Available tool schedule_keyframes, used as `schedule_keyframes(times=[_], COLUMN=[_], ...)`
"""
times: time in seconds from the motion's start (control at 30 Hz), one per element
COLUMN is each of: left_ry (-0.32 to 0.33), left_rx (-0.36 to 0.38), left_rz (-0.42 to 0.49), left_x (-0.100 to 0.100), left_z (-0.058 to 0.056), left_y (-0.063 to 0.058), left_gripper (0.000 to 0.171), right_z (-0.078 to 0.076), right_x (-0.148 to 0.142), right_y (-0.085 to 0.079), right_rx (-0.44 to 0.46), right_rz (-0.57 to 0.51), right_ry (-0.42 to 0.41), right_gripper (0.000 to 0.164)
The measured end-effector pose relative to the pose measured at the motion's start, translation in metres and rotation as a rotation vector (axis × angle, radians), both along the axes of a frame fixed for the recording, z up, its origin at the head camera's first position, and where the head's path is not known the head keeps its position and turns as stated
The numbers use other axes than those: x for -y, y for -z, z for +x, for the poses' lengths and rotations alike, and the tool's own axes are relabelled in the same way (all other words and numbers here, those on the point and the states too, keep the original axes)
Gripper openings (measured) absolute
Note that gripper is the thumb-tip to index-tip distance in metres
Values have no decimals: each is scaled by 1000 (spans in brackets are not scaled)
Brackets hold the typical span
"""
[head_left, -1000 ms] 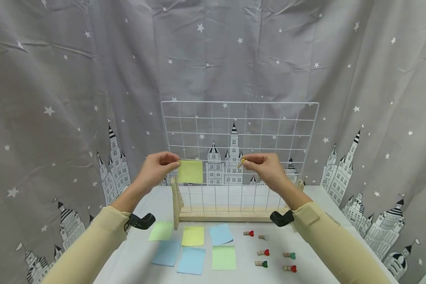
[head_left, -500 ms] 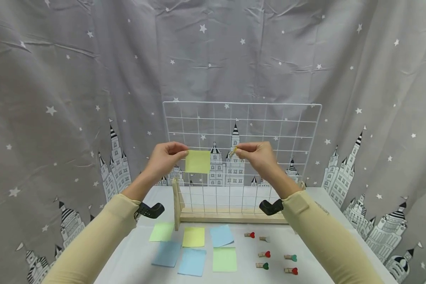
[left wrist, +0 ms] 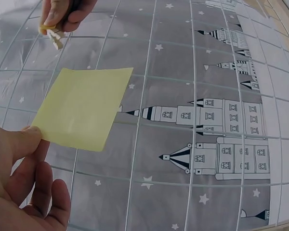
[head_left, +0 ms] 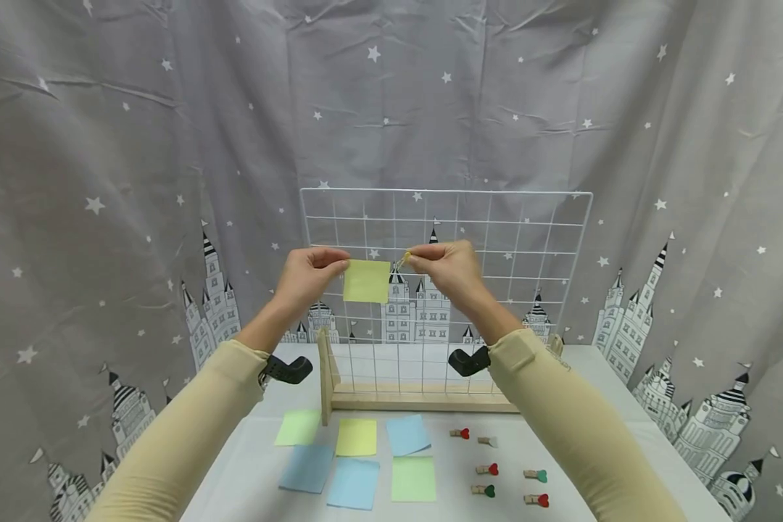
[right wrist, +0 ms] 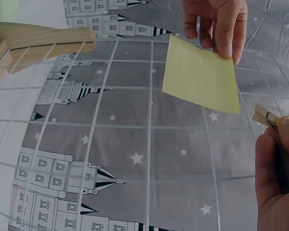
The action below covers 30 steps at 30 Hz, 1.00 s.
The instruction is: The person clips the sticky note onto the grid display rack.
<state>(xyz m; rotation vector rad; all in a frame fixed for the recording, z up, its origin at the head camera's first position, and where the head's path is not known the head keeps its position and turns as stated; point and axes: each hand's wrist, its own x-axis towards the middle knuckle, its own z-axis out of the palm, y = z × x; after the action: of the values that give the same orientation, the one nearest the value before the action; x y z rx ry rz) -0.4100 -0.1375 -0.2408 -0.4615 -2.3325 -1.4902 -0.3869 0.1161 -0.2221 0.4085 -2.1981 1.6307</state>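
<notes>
Beside the held note [head_left: 366,281], the yellow clothespin [right wrist: 266,116] has drawn closer.

The paper note [head_left: 367,281] near mid-frame is plain yellow, the clip [head_left: 405,258] just right of it yellow-tipped; the wire grid [head_left: 457,221] is white, the curtain [head_left: 391,94] across the top grey with white stars.

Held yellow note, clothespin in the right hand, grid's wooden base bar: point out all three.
Held yellow note [head_left: 367,281]: head view, middle of the sheet.
Clothespin [right wrist: 267,115]: right wrist view, its wooden body.
Wooden base bar [head_left: 424,403]: head view, middle of its front face.
</notes>
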Motion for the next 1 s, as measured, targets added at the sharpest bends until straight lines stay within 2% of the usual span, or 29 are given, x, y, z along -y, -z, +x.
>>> schedule_keyframes(times=[0.1, 0.33, 0.47, 0.77, 1.0], left_ry=[-12, 0, -20, -35, -63], left_rx=[12, -30, -43, -54, -60], left_rz=[10, 28, 18, 42, 57], left_x=[-2, -9, -13, -19, -21], left_z=[-1, -5, -6, -9, -10], left_y=[-2, -10, -12, -15, -15], left_gripper=[20, 22, 20, 18, 18], right_z=[-3, -7, -8, -8, -8], right_x=[5, 17, 23, 35, 45], right_y=[-4, -17, -22, -30, -32], right_rx=[6, 20, 22, -85, -110], right_rz=[16, 30, 31, 139, 176], right_ry=[-1, 22, 43, 135, 142], right_gripper=[14, 13, 12, 11, 9])
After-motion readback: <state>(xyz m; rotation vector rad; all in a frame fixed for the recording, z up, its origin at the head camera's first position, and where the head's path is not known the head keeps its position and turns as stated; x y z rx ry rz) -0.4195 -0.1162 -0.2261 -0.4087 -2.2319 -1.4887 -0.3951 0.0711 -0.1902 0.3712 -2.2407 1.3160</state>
